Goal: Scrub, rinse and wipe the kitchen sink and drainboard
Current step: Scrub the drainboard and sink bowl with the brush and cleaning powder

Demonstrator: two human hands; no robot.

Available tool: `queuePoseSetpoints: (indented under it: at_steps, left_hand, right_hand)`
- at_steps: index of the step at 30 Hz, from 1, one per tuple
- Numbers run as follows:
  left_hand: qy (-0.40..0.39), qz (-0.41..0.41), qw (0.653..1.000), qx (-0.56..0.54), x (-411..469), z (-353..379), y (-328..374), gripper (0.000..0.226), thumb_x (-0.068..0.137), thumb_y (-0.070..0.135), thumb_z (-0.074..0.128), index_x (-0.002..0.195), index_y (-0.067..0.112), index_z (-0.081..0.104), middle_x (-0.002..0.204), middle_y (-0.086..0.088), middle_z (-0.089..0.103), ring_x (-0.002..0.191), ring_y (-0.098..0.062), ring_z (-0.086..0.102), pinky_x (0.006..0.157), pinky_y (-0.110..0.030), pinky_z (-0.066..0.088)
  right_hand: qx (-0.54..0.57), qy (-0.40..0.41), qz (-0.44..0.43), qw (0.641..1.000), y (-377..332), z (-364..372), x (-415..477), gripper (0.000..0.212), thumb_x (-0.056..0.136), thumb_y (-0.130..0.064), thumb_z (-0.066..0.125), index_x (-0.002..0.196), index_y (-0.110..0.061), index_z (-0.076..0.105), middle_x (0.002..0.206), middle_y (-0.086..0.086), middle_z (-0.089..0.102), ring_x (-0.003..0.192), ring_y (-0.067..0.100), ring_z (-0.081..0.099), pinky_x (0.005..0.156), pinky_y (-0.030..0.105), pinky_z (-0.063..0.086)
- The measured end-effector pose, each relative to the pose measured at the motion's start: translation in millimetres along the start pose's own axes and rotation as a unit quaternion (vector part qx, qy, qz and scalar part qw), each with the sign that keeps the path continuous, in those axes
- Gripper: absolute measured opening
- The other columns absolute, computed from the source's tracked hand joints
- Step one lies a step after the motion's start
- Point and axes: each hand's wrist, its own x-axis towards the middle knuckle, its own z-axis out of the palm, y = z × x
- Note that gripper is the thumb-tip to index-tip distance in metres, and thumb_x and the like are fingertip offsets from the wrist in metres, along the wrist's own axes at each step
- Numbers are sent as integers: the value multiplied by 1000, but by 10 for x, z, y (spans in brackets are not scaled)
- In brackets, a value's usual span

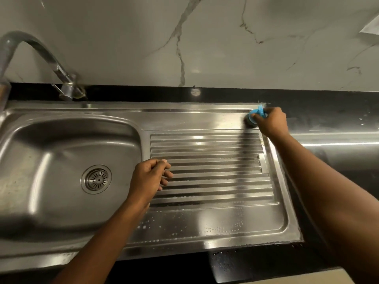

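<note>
R hand (270,121) grips blue scrubber (256,115) on far-right corner of drainboard (215,222), ribs (215,152) run L-R, lying near-left of grip, sink basin (51,160) further left; L hand (149,179) loosely curled, empty, at ribs' left end.

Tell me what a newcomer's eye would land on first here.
First the right hand, gripping a blue scrubber at the far right corner of the ridged steel drainboard. Next the left hand, loosely curled and holding nothing at the drainboard's left edge, beside the sink basin with its round drain. Droplets dot the drainboard's near strip.
</note>
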Motion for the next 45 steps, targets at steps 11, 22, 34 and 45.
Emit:
queuePoseSetpoints:
  at_steps: [11,22,34,45]
  left_hand:
    - [20,-25,999,-37,23,-290,-78,26,105,27,59,92,10,75,80,-10,78,65,-19,66,58,-29,48]
    - [54,-38,997,-43,-26,-808,-65,27,105,22,57,92,5,73,75,-8,77,63,-19,62,56,-29,45]
    - [20,-40,999,-23,-48,-1313,-250,24,106,21,55,94,7,72,80,-10,77,63,-18,64,56,-29,47]
    - [1,-33,999,-31,61,-1639,-293,27,106,21,54,94,4,71,78,-10,76,63,-19,62,54,-28,45]
  right_hand:
    - [71,-111,-95,987,-1238,1572,-691,28,98,-35,69,121,-21,65,92,-11,64,77,-3,58,67,18,45]
    - [19,-175,-162,971,-1468,2054,-1301,37,97,-42,70,129,-24,66,105,-4,73,89,9,70,83,34,62]
    - [51,-106,-112,987,-1893,2223,-1110,38,96,-37,71,130,-21,64,111,-4,71,100,11,68,87,29,53]
    - [6,-81,-77,994,-1454,1928,-1449,43,97,-42,71,134,-20,66,105,-1,72,80,5,65,64,15,46]
